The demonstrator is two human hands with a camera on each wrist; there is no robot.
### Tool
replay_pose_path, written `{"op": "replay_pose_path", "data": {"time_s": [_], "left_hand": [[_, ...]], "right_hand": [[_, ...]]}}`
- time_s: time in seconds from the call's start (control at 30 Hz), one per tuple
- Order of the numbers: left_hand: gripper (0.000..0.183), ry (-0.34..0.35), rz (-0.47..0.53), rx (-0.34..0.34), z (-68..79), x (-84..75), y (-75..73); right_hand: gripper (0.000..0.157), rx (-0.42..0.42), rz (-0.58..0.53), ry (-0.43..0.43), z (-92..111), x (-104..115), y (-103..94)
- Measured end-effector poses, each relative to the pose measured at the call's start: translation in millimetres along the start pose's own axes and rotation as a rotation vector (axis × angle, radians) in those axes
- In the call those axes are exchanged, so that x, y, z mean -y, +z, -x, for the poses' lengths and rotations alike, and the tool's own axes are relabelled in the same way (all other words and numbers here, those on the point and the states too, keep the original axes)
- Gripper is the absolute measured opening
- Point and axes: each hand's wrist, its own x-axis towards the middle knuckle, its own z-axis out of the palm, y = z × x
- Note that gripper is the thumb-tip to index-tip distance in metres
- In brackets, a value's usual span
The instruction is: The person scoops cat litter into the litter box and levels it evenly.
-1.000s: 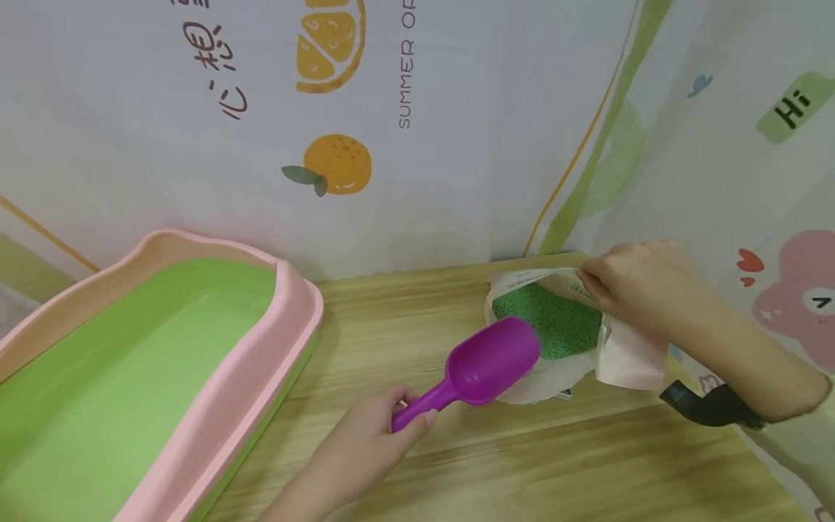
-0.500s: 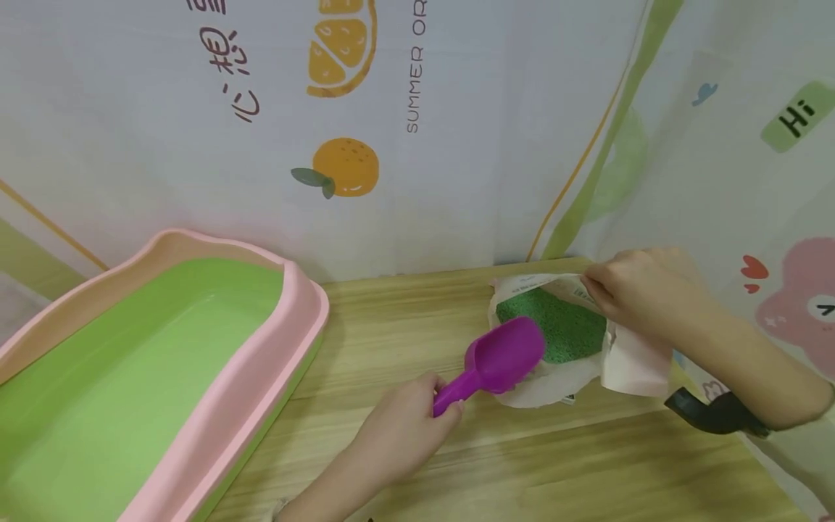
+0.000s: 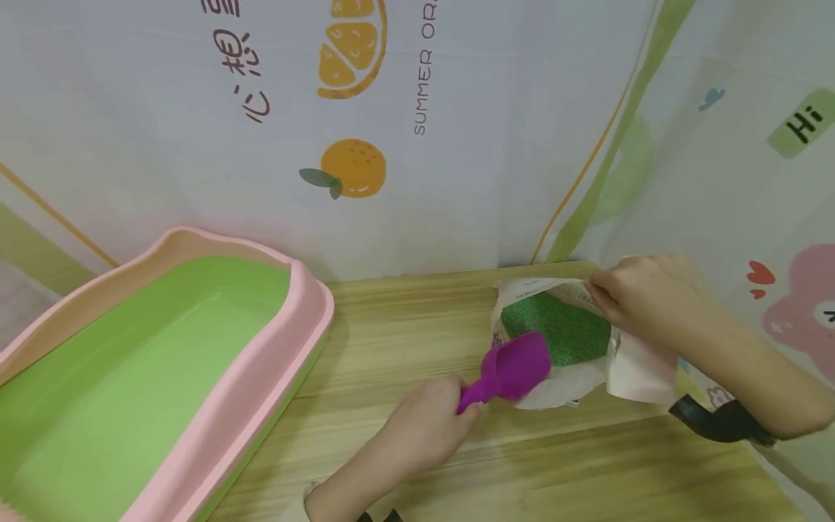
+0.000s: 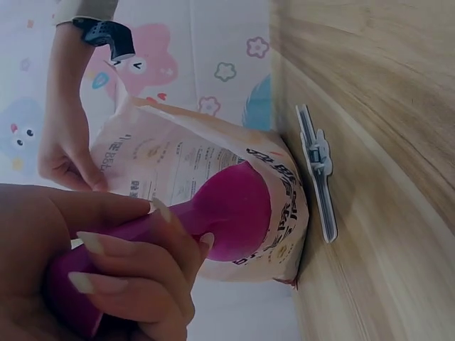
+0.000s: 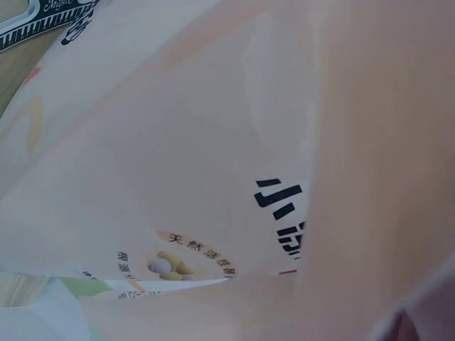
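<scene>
My left hand grips the handle of a purple scoop, whose bowl looks empty and lies over the near lip of an open paper bag. Green granules, which look like cat litter, fill the bag's mouth. With curled fingers, my right hand pinches the bag's right upper edge and holds the mouth apart. In the left wrist view the scoop sits at the opening and hides part of the bag's printed side. The right wrist view is mostly filled by the bag's wall.
A green litter box with a pink rim stands at the left on the wooden surface. A pale clip lies beside the bag. Printed cloth hangs behind and at the right.
My left hand has moved right with the scoop, bringing its bowl against the bag's near lip. The right hand keeps its hold on the bag. The whole view has shifted slightly.
</scene>
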Motion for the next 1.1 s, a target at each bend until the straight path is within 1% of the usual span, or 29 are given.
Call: {"op": "replay_pose_path", "data": {"time_s": [0.1, 0.17, 0.23, 0.3, 0.37, 0.47, 0.53, 0.6, 0.67, 0.73, 0.77, 0.83, 0.87, 0.97, 1.03, 1.1], "left_hand": [[0.019, -0.004, 0.007, 0.006, -1.6, -0.9, 1.8], [0.026, 0.000, -0.003, 0.008, -4.1, -2.1, 3.2], [0.034, 0.013, -0.043, 0.013, -7.3, -4.8, 3.5], [0.039, 0.038, -0.103, 0.023, -11.2, -9.4, 2.5], [0.041, 0.066, -0.183, 0.032, -15.3, -13.9, 1.5], [0.038, 0.075, -0.244, 0.053, -19.8, -20.0, 0.6], [0.038, 0.066, -0.281, 0.070, -22.5, -23.7, 0.6], [0.037, 0.061, -0.356, 0.086, -25.4, -28.4, 0.3], [0.033, 0.061, -0.479, 0.106, -29.4, -34.3, 0.3], [0.026, 0.056, -0.600, 0.128, -33.7, -41.3, -0.1], [0.021, 0.043, -0.638, 0.141, -35.5, -44.7, -0.5], [0.013, 0.003, -0.653, 0.151, -38.8, -50.2, -1.2], [0.010, -0.022, -0.642, 0.145, -39.8, -52.2, -1.5], [0.017, -0.077, -0.613, 0.110, -40.5, -55.0, -2.4], [0.021, -0.085, -0.639, 0.080, -41.0, -54.7, -2.5], [0.017, -0.073, -0.689, 0.054, -42.1, -53.9, -2.4]], "right_hand": [[0.041, 0.014, 0.001, 0.003, 0, 1, 0.3], [0.041, 0.020, 0.003, 0.004, 1, 1, 0.1], [0.040, 0.030, 0.003, 0.012, 1, 2, -0.1], [0.039, 0.033, 0.004, 0.018, 0, 2, -0.5], [0.038, 0.034, 0.005, 0.022, 0, 3, -0.7], [0.037, 0.030, 0.008, 0.018, 1, 3, -0.9], [0.036, 0.033, 0.011, 0.016, 1, 4, -1.2], [0.037, 0.042, 0.012, 0.020, 1, 5, -1.7], [0.038, 0.055, 0.010, 0.028, 1, 6, -2.2], [0.040, 0.065, 0.005, 0.034, 1, 7, -2.6], [0.041, 0.069, 0.003, 0.037, 1, 7, -2.7], [0.040, 0.070, 0.000, 0.038, 1, 7, -2.5], [0.040, 0.069, 0.000, 0.038, 1, 7, -2.5], [0.038, 0.063, 0.000, 0.038, 2, 7, -1.4], [0.037, 0.061, -0.003, 0.042, 3, 6, -0.7], [0.037, 0.055, -0.005, 0.041, 3, 6, 0.0]]}}
